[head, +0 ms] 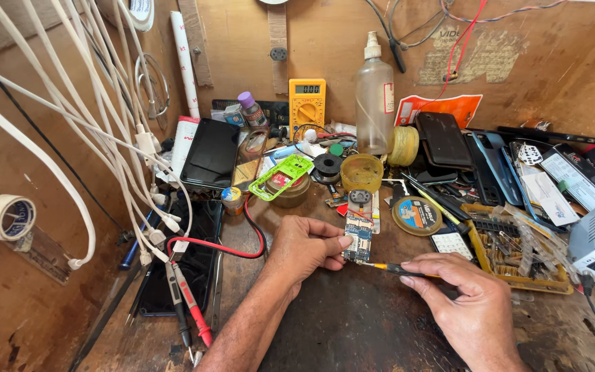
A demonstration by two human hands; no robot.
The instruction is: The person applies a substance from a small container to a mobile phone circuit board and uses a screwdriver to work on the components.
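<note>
The left hand (304, 246) pinches a small blue phone circuit board (358, 239) flat on the dark worn wooden bench (352, 324), just below a round grey speaker part (359, 197). The right hand (473, 303) grips a thin yellow-and-black screwdriver (395, 268), its tip touching the board's lower edge. A yellow multimeter (307, 100) leans against the back wall.

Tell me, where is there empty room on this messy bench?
Bare dark bench lies between the left hand and right hand. Behind the circuit board, spools, cups and phones crowd together; the parts tray fills the right.
</note>
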